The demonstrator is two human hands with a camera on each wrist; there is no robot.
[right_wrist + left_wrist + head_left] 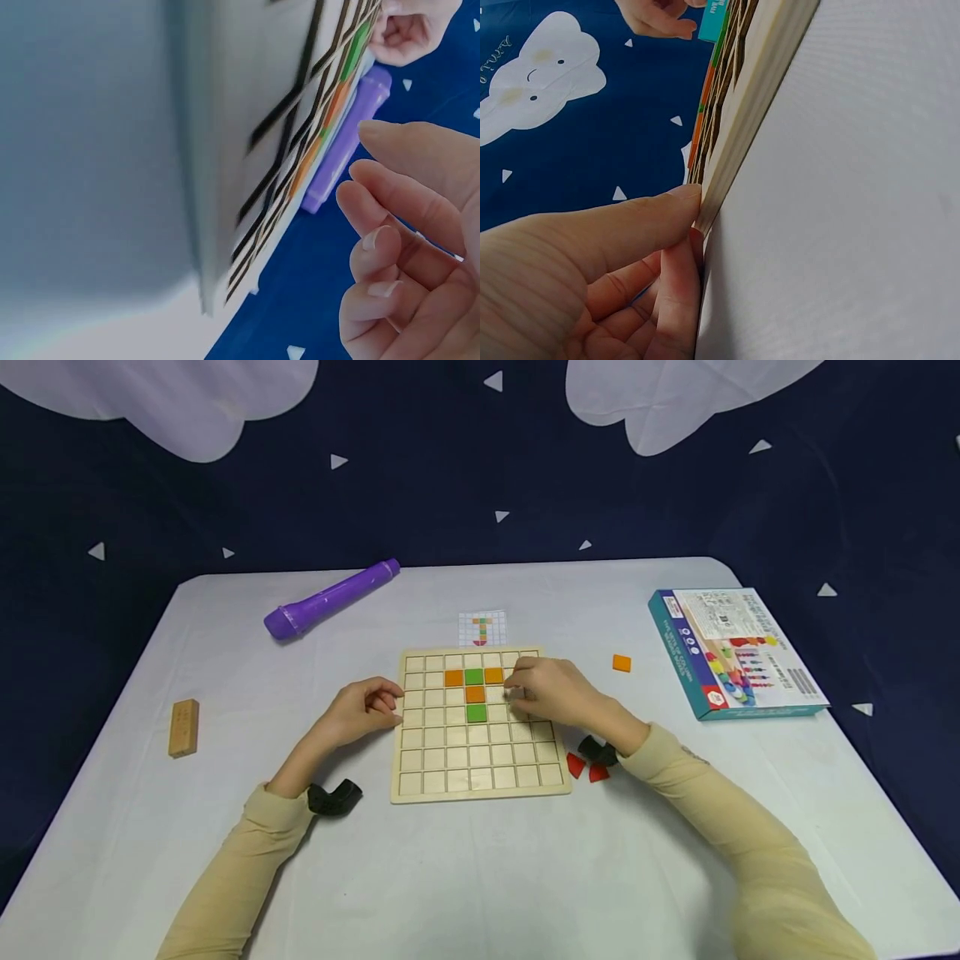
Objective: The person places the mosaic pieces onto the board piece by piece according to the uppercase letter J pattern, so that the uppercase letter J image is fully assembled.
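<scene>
The grid board (457, 758) lies flat on the table (450, 877), between the table's left and right edges, with three orange tiles (453, 678) and two green tiles (477, 713) seated toward the board's far edge. The left hand (363, 708) pinches the board's left edge between thumb and fingers; the right hand (551, 691) is positioned over the board's right side, thumb and index fingertip apart. Two red pieces (575, 766) lie just outside the board's right edge, near its near-right corner.
</scene>
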